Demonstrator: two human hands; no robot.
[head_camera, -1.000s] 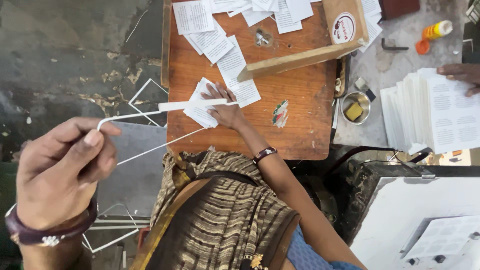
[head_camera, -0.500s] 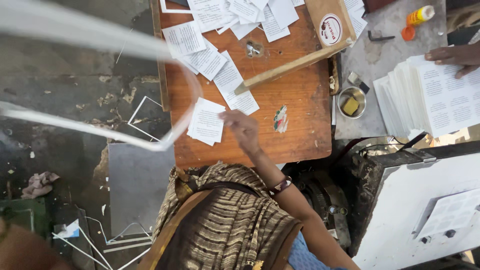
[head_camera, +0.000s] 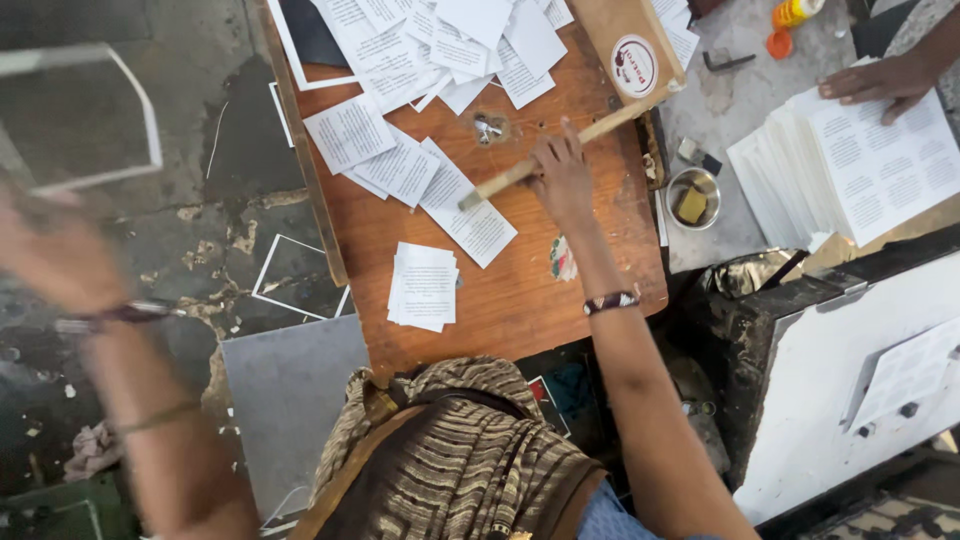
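Wooden board (head_camera: 520, 300), long pale stick (head_camera: 560, 152)

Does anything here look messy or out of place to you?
Yes. The printed sheets at the far end of the wooden board lie fanned and overlapping at all angles, unlike the neat small stack nearer the person. Thin white paper strips litter the cracked floor. The right hand rests on a wooden stick.
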